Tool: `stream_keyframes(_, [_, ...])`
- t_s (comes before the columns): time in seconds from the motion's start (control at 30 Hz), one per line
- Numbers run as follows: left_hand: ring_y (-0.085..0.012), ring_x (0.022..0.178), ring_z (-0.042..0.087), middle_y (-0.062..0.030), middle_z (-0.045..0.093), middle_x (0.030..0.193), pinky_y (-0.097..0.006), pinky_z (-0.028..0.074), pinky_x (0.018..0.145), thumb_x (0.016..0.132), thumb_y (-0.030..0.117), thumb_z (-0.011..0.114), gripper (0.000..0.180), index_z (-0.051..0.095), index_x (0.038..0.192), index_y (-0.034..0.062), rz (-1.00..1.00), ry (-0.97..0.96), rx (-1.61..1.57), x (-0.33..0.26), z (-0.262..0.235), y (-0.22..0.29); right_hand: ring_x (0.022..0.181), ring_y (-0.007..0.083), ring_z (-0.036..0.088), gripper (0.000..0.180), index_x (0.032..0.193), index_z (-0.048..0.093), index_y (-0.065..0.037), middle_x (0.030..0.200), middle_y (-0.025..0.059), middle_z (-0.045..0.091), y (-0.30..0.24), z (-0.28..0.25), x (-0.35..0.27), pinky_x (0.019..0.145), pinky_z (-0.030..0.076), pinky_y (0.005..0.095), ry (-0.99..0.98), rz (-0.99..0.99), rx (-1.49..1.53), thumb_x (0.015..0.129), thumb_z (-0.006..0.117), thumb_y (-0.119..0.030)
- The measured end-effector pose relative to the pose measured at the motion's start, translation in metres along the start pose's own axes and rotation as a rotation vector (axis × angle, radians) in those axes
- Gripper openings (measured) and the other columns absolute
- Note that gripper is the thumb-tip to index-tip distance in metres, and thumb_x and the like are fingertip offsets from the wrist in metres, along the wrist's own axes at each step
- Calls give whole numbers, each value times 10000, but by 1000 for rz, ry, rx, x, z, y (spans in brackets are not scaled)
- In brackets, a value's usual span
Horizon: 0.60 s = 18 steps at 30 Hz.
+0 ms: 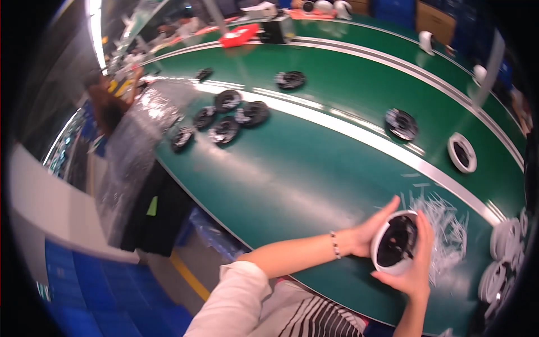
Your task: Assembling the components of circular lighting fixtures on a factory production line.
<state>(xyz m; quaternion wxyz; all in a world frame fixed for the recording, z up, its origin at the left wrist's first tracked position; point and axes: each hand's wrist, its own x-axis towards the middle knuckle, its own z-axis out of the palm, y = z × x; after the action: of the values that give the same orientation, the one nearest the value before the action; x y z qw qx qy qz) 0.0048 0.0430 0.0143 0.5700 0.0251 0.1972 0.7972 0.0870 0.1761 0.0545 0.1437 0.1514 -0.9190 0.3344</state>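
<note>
As you cup the round housing (396,242) over the near side of the bench (269,185), your left hand (366,233) curves along its left rim, thumb and fingers spread wide, and your right hand (418,267) wraps its right side with the fingers part bent. Both have hold of it, though you cannot tell from here how the hidden fingertips press. Its rim is smooth, white and plastic-looking; its hollow is black, with uneven dark parts inside that are too blurred to make out. A beaded bracelet (335,245) circles your left wrist.

Just beyond your right hand, a loose tangle of thin, translucent strips (446,227) takes up the bench top. To your right, white rings (505,241) crowd the edge in overlapping piles. Farther off to your left, glossy black discs (225,130) sit in a cluster, near a crinkled, shiny plastic sheet (137,143) that hangs over the bench end.

Past the pale metal rail (359,131), a green belt (337,104) carries more dark discs and a white oval ring (462,153) with a black middle. Beyond stand a black box (277,30) and an upright pole (488,70), which hides part of the far line.
</note>
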Motion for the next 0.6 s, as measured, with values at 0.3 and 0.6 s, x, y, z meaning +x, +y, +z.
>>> stream_keyframes(0.3, [-167,947,530,-72,538,1060,-329,437,834,790,516,472,521,477,1118,111,157,-47,-18,-10,-5,-7,1156,374,300,1085,1256,248,17,1263,221,295,-1,14,2,953,240,446,78,19,-25,423,777,-433])
stream_keyframes(0.6, [-246,1031,492,-133,484,1147,-382,389,907,682,306,483,589,399,1200,39,271,94,48,-4,2,-2,1142,405,310,1033,1255,239,29,1257,248,292,6,27,9,941,253,467,247,72,-99,450,744,-378])
